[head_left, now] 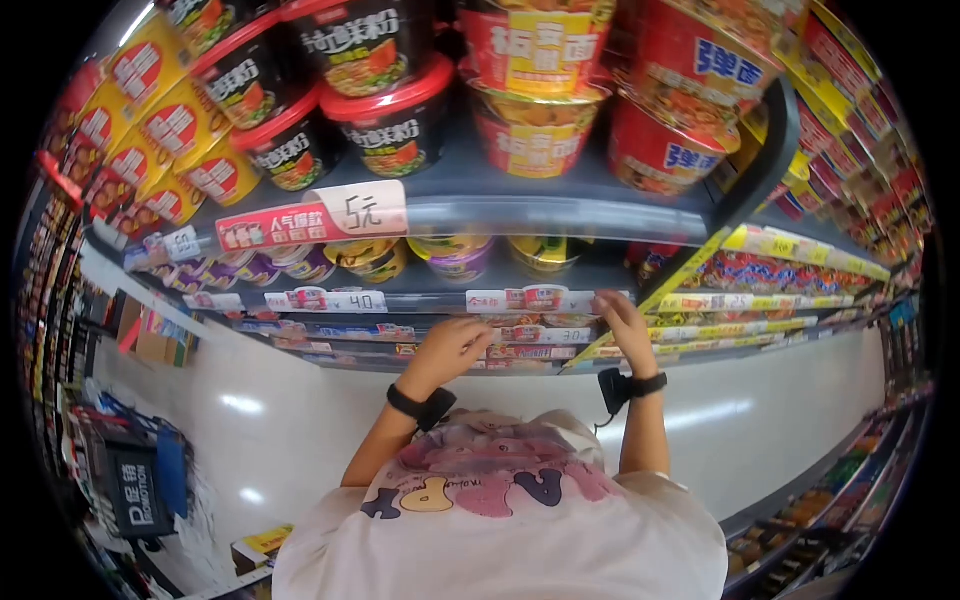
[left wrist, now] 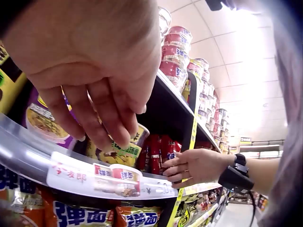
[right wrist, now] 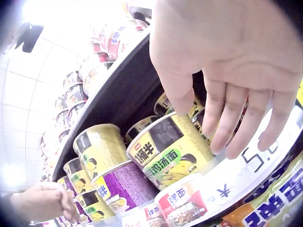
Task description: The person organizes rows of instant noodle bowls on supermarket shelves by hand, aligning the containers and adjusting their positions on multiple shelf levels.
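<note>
My left hand (head_left: 450,352) hangs in front of the lower shelves, fingers loosely bent and holding nothing. In the left wrist view its fingers overlap a yellow noodle cup (left wrist: 124,156) behind the shelf's price strip (left wrist: 94,178). My right hand (head_left: 628,335) is at the right end of that strip, fingers nearly straight. Seen from the right wrist, its fingertips lie right over the edge of the white price label (right wrist: 255,163), beside a yellow noodle cup (right wrist: 173,151). A purple noodle cup (right wrist: 124,185) stands to the left of that.
Black noodle tubs (head_left: 385,125) and red noodle buckets (head_left: 665,150) are stacked on the shelf above. A yellow-edged upright (head_left: 690,265) divides the shelving at the right. Bagged noodles (left wrist: 80,213) sit on the tier below. A dark promotion basket (head_left: 135,490) stands on the floor at left.
</note>
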{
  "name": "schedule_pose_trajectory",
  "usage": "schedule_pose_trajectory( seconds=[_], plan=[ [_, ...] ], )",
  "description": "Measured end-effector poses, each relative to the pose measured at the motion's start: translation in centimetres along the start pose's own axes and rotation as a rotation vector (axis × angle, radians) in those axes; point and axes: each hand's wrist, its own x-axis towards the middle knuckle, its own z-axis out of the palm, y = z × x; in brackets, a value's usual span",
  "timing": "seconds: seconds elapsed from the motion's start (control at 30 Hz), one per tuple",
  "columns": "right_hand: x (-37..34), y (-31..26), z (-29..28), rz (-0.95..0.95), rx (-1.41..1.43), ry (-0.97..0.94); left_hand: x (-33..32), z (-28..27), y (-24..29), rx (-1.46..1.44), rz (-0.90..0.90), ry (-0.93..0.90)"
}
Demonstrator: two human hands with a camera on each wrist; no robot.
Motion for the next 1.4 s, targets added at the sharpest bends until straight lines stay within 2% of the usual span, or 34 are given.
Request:
schedule_pose_trajectory(
  seconds=[0.03,0.13,0.17,0.27,0.3,0.4,0.5,0.6,0.77,0.87,0.97,1.07,1.1,1.2,1.23,1.4],
  plan=[
    [-0.4,-0.3,-0.2,-0.025,-0.027,-0.008,-1.0,-0.3,0.3,-0.008,-0.011,0.061],
    [-1.1,0.4,-0.2,-0.007,-0.085,-0.011,-4.2,-1.0,-0.6,0.055,-0.15,0.071],
    [-1.2,1.2,0.1,0.013,-0.101,-0.008,-4.8,-1.1,-0.8,0.079,-0.088,0.14],
    [-1.3,2.9,2.3,0.012,-0.138,-0.086,-7.6,-2.1,-0.5,0.167,-0.298,0.037],
    [-1.4,2.6,3.7,-0.005,-0.167,-0.101,-8.2,-2.2,-1.1,0.178,-0.233,0.077],
    [-1.4,2.9,7.2,-0.013,-0.296,-0.288,-10.1,-2.4,-2.1,0.283,-0.269,0.054],
    [-1.2,2.1,10.9,0.017,-0.369,-0.402,-11.4,-2.5,-2.1,0.112,-0.396,0.201],
    [-0.8,0.3,14.6,0.168,-0.118,-0.525,-13.0,-3.5,-3.1,-0.012,-0.542,0.248],
    [-0.9,-2.6,19.5,-0.003,-0.223,-0.748,-15.0,-6.8,-4.2,0.011,-0.546,0.409],
    [-1.3,-2.8,22.8,-0.006,-0.162,-0.717,-16.4,-8.8,-5.9,0.053,-0.52,0.543],
    [-2.0,-5.1,26.8,-0.091,-0.179,-0.642,-17.2,-12.1,-9.0,0.1,-0.463,0.673],
    [-2.0,-9.6,30.9,-0.269,-0.301,-0.582,-16.7,-17.0,-10.8,0.044,-0.452,0.753],
    [-1.7,-9.3,32.3,-0.406,-0.332,-0.518,-16.4,-18.5,-11.4,0.01,-0.456,0.774],
    [-1.4,-13.7,37.6,-0.377,-0.173,-0.438,-15.2,-22.4,-14.7,0.074,-0.258,0.81],
    [-1.0,-14.0,39.6,-0.365,-0.106,-0.37,-14.6,-23.6,-15.9,0.093,-0.223,0.782],
    [2.8,-13.7,46.8,-0.409,-0.148,-0.136,-11.3,-27.3,-19.5,0.189,-0.08,0.606]
  ],
)
